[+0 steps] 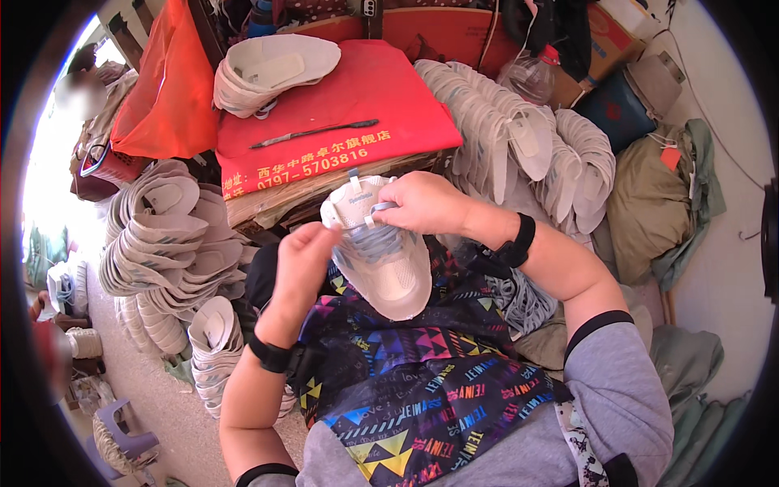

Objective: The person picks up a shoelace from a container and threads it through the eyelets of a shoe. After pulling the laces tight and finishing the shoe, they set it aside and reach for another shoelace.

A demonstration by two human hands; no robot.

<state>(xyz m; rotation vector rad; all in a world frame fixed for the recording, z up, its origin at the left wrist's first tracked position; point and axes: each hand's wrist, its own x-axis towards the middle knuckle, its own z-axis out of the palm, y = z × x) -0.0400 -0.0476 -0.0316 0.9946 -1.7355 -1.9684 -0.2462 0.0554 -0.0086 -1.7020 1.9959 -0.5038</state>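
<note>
A white shoe upper (398, 282) rests against my lap, its toe toward me and its tongue (354, 203) pointing away. Pale blue-grey lace (375, 250) crosses its front in several rows. My right hand (428, 203) pinches a lace end at the eyelet edge on the right of the tongue. On the opposite side, my left hand (302, 264) is closed with thumb and fingertips together at the upper's left edge. What lies between those left fingertips is too small to make out.
Ahead stands a table with a red cover (341, 97), bearing a thin dark tool (315, 133) and stacked shoe uppers (272, 69). More uppers are piled at left (158, 235) and right (507, 122). A bundle of grey laces (519, 300) lies beside my lap.
</note>
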